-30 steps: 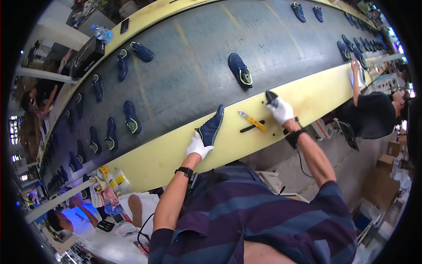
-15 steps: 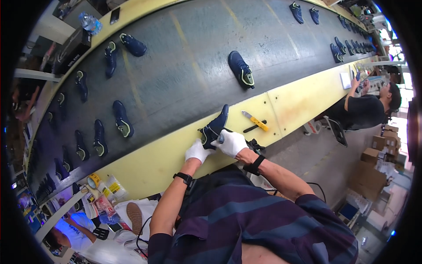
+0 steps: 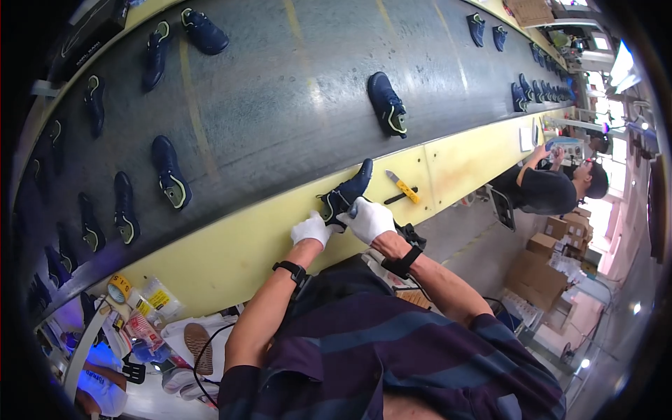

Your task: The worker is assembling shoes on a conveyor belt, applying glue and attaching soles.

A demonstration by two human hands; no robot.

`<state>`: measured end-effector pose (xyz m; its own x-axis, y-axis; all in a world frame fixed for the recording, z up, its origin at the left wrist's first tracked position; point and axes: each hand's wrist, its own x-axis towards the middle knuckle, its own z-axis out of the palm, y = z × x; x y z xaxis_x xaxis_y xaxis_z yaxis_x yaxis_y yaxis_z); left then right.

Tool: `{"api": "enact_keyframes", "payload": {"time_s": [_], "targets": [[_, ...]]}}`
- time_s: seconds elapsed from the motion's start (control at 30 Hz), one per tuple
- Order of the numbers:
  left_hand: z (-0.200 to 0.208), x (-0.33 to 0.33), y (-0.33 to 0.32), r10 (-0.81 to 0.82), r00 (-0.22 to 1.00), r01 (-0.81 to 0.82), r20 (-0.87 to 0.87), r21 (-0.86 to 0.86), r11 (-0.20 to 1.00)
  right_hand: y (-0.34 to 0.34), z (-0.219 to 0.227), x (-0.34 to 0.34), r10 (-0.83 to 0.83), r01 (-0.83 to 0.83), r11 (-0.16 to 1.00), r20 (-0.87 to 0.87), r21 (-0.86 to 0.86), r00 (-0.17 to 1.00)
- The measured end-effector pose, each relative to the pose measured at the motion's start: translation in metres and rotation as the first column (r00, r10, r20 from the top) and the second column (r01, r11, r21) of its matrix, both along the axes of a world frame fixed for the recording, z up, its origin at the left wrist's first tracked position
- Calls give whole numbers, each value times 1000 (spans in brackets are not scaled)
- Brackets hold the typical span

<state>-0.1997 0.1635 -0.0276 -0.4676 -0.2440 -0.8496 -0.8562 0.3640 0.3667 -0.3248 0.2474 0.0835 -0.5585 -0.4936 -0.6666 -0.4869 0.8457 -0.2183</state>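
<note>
A navy sports shoe is tilted over the near edge of the yellow table, its toe pointing to the far right. My left hand, in a white glove, grips the shoe by its heel end. My right hand, also gloved in white, is closed against the shoe's near side. A small grey-blue bit shows at its fingers, but what they hold is hidden. Right of the shoe lie a yellow utility knife with its blade out and a dark slim tool partly under it.
Beyond the yellow table runs a grey conveyor belt bearing several navy shoes, one of them straight ahead. A tape roll, plastic bags and a brown shoe sole are at the near left. A co-worker sits at the right.
The view has turned, and shoes on the left of the belt sit farther left in it. Both hands stay on the same shoe, which has tilted slightly.
</note>
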Motion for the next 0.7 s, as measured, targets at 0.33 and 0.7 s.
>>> {"api": "enact_keyframes", "payload": {"time_s": [0.33,0.7], "targets": [[-9,2,3,75,996,-73,-52,40,997,-51,1,3,-124,126,990,-34,63,992],[1,2,18,66,998,-66,-21,7,998,-76,-25,-27,82,-86,996,84,39,993]]}}
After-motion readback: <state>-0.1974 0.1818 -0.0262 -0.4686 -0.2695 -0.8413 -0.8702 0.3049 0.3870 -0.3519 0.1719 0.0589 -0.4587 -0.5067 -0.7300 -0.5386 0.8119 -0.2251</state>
